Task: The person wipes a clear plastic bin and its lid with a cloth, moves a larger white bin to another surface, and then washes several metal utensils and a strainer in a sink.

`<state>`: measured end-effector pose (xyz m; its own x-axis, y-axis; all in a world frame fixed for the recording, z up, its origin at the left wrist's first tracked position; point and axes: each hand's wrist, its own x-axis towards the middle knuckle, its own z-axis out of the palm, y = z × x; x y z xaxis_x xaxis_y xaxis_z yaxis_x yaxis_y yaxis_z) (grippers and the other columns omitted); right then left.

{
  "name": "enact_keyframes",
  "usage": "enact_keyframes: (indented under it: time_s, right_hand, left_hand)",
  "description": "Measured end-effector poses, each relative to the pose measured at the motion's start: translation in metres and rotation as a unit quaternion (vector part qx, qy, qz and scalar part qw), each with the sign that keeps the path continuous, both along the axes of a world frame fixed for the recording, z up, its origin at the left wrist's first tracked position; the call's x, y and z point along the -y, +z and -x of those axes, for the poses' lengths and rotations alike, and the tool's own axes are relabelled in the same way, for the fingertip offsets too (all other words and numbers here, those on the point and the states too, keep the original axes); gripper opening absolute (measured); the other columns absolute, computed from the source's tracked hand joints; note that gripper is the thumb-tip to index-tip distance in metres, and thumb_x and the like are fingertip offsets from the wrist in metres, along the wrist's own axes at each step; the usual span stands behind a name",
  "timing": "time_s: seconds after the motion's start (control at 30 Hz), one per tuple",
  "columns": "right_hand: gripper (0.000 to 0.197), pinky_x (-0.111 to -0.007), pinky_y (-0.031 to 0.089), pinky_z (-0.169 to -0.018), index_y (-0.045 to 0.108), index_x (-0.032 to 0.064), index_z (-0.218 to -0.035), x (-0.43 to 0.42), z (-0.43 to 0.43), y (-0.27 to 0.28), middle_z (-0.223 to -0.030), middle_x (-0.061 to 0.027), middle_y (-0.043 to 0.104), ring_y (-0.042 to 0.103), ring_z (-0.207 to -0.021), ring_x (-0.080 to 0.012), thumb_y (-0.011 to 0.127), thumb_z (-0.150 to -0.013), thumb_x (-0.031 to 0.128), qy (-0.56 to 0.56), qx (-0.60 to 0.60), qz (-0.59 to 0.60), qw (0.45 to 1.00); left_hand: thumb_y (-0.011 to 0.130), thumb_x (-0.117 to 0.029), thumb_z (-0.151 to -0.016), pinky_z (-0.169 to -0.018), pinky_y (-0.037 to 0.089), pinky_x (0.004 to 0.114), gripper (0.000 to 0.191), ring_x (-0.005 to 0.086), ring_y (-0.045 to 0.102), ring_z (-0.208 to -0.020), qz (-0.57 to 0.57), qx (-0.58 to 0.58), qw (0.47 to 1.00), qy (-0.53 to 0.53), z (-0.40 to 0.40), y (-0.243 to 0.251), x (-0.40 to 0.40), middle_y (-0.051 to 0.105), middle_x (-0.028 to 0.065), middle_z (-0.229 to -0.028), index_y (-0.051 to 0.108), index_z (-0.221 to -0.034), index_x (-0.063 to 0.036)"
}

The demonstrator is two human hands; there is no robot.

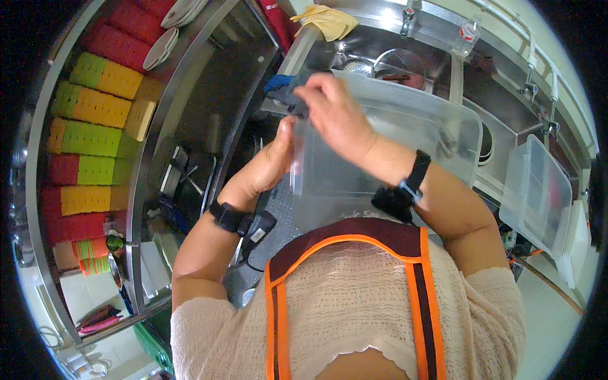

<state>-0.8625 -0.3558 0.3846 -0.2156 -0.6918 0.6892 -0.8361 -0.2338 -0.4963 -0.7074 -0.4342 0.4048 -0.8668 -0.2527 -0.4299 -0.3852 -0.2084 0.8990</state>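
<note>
A large clear plastic storage box (380, 137) stands before me, tilted against my body. My left hand (273, 159) holds its left wall, thumb up near the rim corner. My right hand (332, 102) is at the same corner, blurred, its fingers pinching a dark, thin thing (298, 99) that I cannot make out for sure. Just left of it lies a blue cloth or sponge (279, 84). Each wrist wears a black strap with a small device.
Steel sinks lie ahead, holding a wire strainer (401, 66); a yellow cloth (327, 23) hangs on the edge. A plastic bottle (467, 38) stands behind. More clear plastic boxes (536, 190) stand at the right. Shelves with coloured napkin stacks (92, 137) are at the left.
</note>
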Motion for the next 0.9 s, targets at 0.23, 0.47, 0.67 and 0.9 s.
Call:
enact_keyframes:
  time_s: [0.23, 0.47, 0.67, 0.9]
  right_hand:
    - [0.053, -0.036, 0.042, -0.082, 0.05, 0.0044, -0.113, -0.035, 0.059, 0.001, -0.111, -0.009, 0.047, 0.047, -0.094, -0.0293, 0.062, -0.062, 0.0, -0.124, -0.145, -0.081, 0.978]
    - [0.035, -0.039, 0.045, -0.082, 0.042, 0.0049, -0.119, -0.154, 0.188, -0.066, -0.113, -0.0159, 0.048, 0.049, -0.099, -0.0329, 0.042, -0.084, 0.008, -0.321, -0.199, -0.269, 0.886]
    - [0.039, -0.04, 0.043, -0.083, 0.05, 0.0064, -0.111, -0.194, 0.216, -0.06, -0.107, -0.0162, 0.048, 0.05, -0.095, -0.0353, 0.052, -0.072, 0.0, -0.377, -0.054, -0.235, 0.894]
    - [0.024, -0.039, 0.043, -0.081, 0.057, 0.0042, -0.1, -0.181, 0.169, -0.011, -0.101, -0.0167, 0.052, 0.051, -0.096, -0.0305, 0.05, -0.077, 0.01, -0.161, -0.288, -0.273, 0.904]
  left_hand:
    - [0.048, -0.005, -0.086, -0.075, 0.042, 0.026, 0.061, 0.0139, 0.049, -0.096, 0.15, -0.043, 0.988, 0.015, -0.001, 0.003, -0.01, 0.049, 0.0096, -0.111, 0.012, -0.135, -0.0122]
    - [0.047, -0.005, -0.085, -0.073, 0.043, 0.025, 0.063, 0.0128, 0.051, -0.087, 0.15, -0.007, 0.988, 0.037, -0.005, 0.001, -0.013, 0.051, 0.0084, -0.107, 0.011, -0.136, -0.0141]
    - [0.046, -0.003, -0.083, -0.077, 0.042, 0.026, 0.063, 0.015, 0.05, -0.093, 0.279, 0.024, 0.96, 0.022, 0.003, 0.007, -0.012, 0.048, 0.0098, -0.111, 0.012, -0.135, -0.0142]
    - [0.044, -0.002, -0.085, -0.086, 0.039, 0.028, 0.061, 0.0179, 0.044, -0.107, 0.278, 0.028, 0.96, 0.029, 0.01, 0.016, -0.009, 0.04, 0.0114, -0.122, 0.011, -0.135, -0.0127]
